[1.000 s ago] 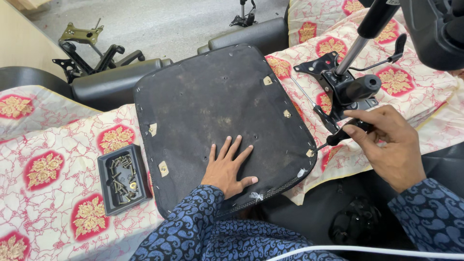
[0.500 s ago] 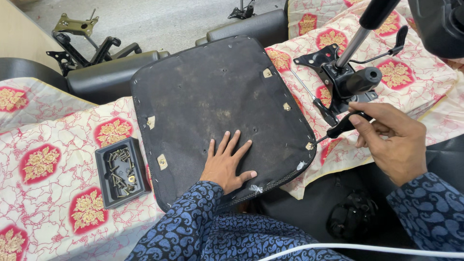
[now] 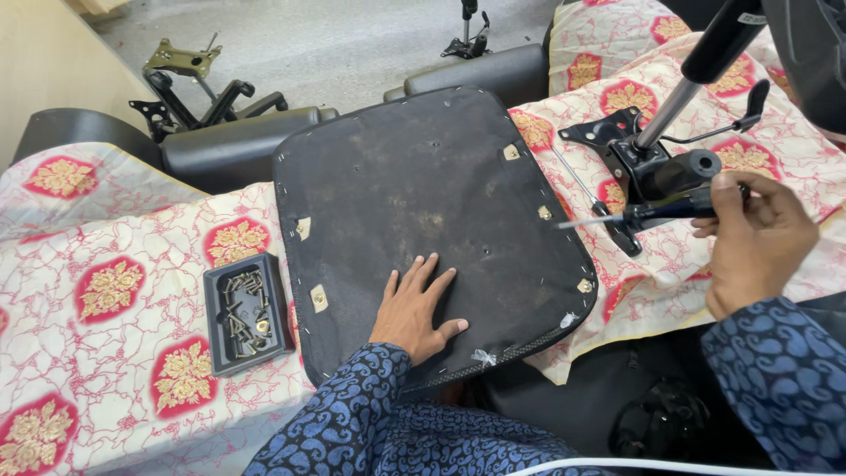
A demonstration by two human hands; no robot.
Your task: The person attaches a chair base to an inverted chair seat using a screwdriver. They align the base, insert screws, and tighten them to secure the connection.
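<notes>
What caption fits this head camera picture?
Left hand flat on an upturned black seat panel; right hand holds a screwdriver.

Seat panel on patterned cloth

I see a small black tray lying on the patterned cloth just left of the work, with a loose heap of screws inside it. That cloth is cream with red and gold medallions, draped across the whole bench. Behind it, a black padded chair cushion rests on edge, and a second one sits farther right. Out on the grey floor I spot a metal chair bracket beside some black armrest pieces.
</notes>
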